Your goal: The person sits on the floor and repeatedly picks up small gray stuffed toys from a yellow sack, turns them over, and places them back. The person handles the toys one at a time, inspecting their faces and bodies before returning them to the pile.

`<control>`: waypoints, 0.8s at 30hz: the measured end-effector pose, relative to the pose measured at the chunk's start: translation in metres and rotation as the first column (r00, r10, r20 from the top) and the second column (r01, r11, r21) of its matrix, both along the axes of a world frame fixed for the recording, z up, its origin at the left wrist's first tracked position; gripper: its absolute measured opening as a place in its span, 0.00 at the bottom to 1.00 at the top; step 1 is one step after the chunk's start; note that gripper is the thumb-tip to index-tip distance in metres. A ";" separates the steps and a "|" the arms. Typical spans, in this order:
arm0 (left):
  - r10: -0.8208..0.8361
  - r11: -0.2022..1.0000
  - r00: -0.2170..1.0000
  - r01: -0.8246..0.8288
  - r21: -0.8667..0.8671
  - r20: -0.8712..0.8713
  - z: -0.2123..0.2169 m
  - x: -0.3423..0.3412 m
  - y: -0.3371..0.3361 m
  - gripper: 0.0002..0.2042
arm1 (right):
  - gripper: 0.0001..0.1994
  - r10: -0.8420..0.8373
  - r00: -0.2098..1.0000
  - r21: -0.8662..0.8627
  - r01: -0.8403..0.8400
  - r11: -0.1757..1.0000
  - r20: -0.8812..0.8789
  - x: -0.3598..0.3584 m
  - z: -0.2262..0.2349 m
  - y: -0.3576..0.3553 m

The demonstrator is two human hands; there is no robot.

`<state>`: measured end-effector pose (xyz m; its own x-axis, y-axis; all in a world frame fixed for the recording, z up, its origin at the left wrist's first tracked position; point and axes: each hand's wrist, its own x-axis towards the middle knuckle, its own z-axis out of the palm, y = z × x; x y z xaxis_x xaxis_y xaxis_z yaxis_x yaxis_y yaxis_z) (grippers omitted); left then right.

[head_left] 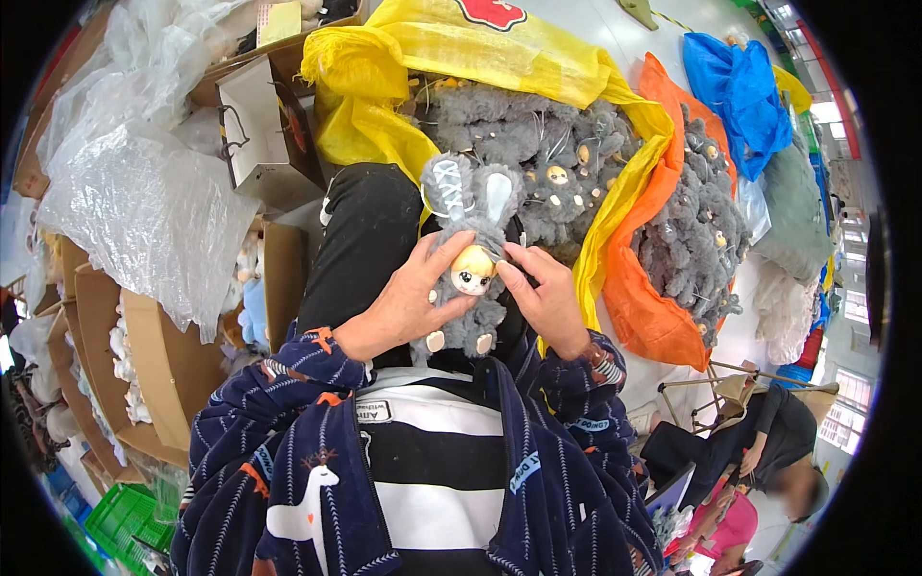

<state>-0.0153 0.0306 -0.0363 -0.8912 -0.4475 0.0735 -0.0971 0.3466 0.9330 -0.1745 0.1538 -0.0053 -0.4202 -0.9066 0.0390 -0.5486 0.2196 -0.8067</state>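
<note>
Grey plush fills your left hand [408, 302], which is wrapped around the doll [471, 278] above your lap, while your right hand [545, 298] pinches beside its face. You seem mid-inspection; next, turn it gently, gripping firmly.

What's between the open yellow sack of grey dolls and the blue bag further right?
In the head view, an orange sack heaped with more grey plush dolls lies between the yellow sack and the blue bag.
</note>
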 end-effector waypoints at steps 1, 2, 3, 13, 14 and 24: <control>0.002 1.000 1.000 -0.002 0.001 -0.003 0.000 -0.001 0.000 0.35 | 0.13 0.016 1.000 0.027 -0.016 1.000 0.021 -0.003 0.004 -0.002; 0.004 1.000 1.000 -0.004 0.003 -0.006 0.000 -0.001 -0.001 0.35 | 0.13 0.033 0.999 0.046 -0.034 0.998 0.024 -0.006 0.005 -0.004; 0.008 1.000 1.000 -0.008 0.009 -0.005 0.000 -0.002 -0.001 0.35 | 0.13 0.050 0.998 0.065 -0.052 0.997 0.027 -0.009 0.006 -0.006; 0.006 0.999 1.000 -0.005 0.053 -0.006 0.002 -0.005 -0.002 0.35 | 0.14 0.249 0.968 0.199 -0.236 0.951 -0.042 -0.034 0.018 -0.019; 0.006 0.999 1.000 -0.005 0.051 -0.007 0.002 -0.005 -0.002 0.35 | 0.14 0.281 0.958 0.225 -0.262 0.939 -0.056 -0.036 0.021 -0.021; 0.004 0.999 1.000 -0.003 0.041 -0.012 -0.001 -0.004 -0.003 0.34 | 0.14 0.259 0.960 0.319 -0.212 0.924 -0.111 -0.030 0.030 -0.026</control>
